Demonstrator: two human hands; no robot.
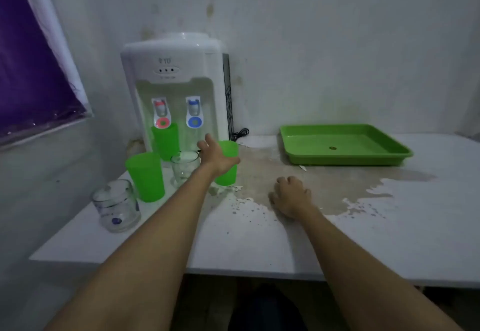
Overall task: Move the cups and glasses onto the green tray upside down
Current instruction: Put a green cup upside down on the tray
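Observation:
Three upright green plastic cups stand by the dispenser: one point(146, 178) at the left, one point(165, 140) under the red tap, one point(230, 172) further right. A clear glass point(185, 167) stands between them, and a wider printed glass point(116, 205) sits near the table's left edge. My left hand point(214, 156) reaches against the right-hand green cup, fingers spread along its left side and thumb across its front, not clearly closed on it. My right hand point(291, 197) rests on the table with fingers curled, holding nothing. The green tray point(389, 152) lies at the back right with nothing on it.
A white water dispenser point(172, 71) stands against the wall behind the cups, its black cord point(240, 133) trailing to the right. The white tabletop point(389, 226) has a worn, peeling patch in the middle. The table's front edge is near me.

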